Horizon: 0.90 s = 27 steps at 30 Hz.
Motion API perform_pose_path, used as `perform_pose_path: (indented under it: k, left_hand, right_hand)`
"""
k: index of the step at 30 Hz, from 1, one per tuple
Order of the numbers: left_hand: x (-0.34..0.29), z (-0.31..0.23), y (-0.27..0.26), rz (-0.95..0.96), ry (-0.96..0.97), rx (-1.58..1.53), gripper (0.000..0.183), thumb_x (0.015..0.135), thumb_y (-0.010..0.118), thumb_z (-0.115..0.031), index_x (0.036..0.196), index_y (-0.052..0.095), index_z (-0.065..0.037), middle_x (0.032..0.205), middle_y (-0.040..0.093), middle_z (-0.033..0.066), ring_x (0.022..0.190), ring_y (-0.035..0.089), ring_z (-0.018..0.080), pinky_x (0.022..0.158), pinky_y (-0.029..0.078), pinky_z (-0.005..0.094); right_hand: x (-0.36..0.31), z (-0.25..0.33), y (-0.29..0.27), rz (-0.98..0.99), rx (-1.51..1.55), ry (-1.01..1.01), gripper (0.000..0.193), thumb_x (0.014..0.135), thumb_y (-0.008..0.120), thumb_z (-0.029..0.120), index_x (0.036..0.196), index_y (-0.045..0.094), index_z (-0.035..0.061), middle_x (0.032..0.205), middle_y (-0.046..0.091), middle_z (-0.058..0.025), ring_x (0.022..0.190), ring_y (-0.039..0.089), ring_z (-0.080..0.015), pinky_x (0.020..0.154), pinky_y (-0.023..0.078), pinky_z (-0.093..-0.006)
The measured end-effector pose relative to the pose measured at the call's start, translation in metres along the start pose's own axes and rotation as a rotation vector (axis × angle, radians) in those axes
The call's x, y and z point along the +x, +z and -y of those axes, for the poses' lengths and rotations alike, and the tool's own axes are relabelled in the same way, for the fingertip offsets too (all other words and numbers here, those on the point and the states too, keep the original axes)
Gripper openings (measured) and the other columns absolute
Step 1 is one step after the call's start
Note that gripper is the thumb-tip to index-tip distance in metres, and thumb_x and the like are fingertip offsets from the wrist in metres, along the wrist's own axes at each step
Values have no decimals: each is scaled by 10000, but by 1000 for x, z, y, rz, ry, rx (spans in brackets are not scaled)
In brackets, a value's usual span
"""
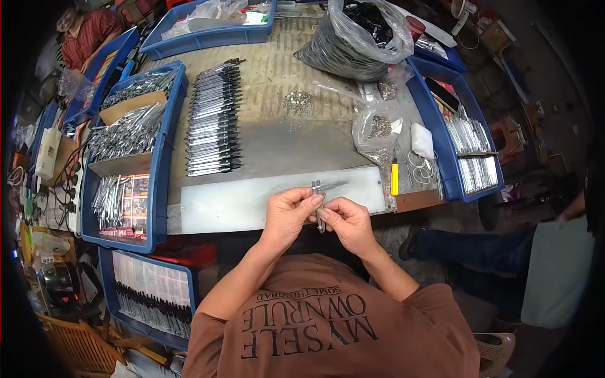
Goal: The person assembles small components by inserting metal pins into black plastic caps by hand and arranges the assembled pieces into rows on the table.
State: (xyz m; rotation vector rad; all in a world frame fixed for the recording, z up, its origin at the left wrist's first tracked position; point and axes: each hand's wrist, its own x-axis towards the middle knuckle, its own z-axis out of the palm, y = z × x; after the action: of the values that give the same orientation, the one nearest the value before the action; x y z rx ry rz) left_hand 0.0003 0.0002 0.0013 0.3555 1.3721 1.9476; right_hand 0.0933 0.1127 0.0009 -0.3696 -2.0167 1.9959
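In front of my chest, above the near edge of the white board (227, 205), both hands hold a slim metal piece (317, 188) with a small fitting at its upper end. My left hand (288, 214) pinches it from the left between thumb and fingers. From the right, my right hand (346, 225) closes on its lower part. The fingers hide its middle. To the left on the table lies a neat row of slim metal rod-like parts (214, 120) with dark ends, stacked side by side.
A yellow-handled screwdriver (394, 179) lies right of the board, near a bag of small metal bits (378, 129). Blue trays of metal parts stand at left (165, 164) and right (488, 170). A large plastic bag of dark pieces (353, 47) sits at the back. Other people are nearby.
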Motion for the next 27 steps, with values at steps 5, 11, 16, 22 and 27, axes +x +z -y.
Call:
perform_pose_path:
  k: [5,11,16,22,27]
  left_hand:
    - [0,0,1,-1,1,-2,133,828,602,-85,888,626,31,714,581,18,598,521,72,542,447,196]
    - [0,1,0,-3,13,-9,128,824,607,-83,884,627,29,717,584,19,595,522,73,542,449,197]
    - [0,0,0,-6,14,-7,123,822,610,-79,879,628,28,716,584,19,589,522,74,542,451,199]
    - [0,2,-1,-12,-2,-3,124,818,613,-76,882,628,30,722,587,21,591,524,75,540,450,198]
    - [-1,1,0,-18,2,-9,128,817,615,-77,887,630,29,730,590,23,593,524,76,542,452,197]
  right_hand:
    - [0,0,1,-9,3,-6,98,845,580,87,793,600,7,620,560,19,547,456,-24,483,382,-188]
    - [-1,-2,1,-9,11,3,102,846,580,92,791,602,8,622,562,22,548,455,-22,482,381,-188]
    - [-1,-2,1,-17,12,3,105,848,578,91,789,603,8,618,560,23,546,452,-22,484,380,-187]
    - [-1,0,1,-7,13,8,101,849,573,87,793,603,8,620,563,18,546,454,-23,482,381,-189]
    - [-1,0,2,-19,-1,5,104,848,574,86,790,602,4,625,571,14,544,460,-24,484,387,-188]
